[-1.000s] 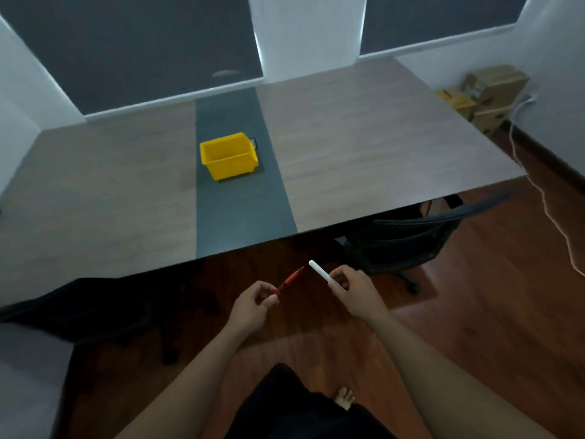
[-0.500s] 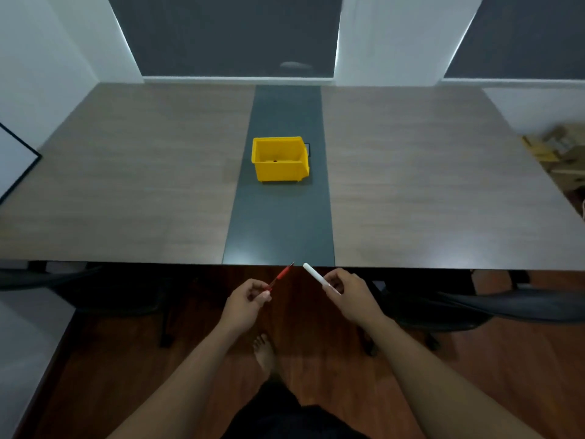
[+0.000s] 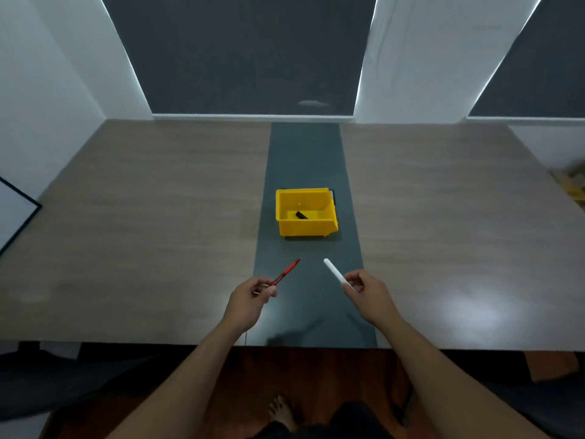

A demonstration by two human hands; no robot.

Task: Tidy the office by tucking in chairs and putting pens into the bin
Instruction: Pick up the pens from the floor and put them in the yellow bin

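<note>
On the dark centre strip of the table (image 3: 158, 217) stood a yellow bin (image 3: 306, 228), holding one small dark item too indistinct to identify. Over the strip's near end, short of the bin, the left hand (image 3: 250, 299) pinched a red pen (image 3: 286, 272) and the right hand (image 3: 368, 293) pinched a white pen (image 3: 335, 271), fingers closed on the lower ends, hiding them, tips angled toward the bin. Below the near table edge, chairs (image 3: 63, 381) showed only as dark shapes, largely hidden and cut off by the frame.
</note>
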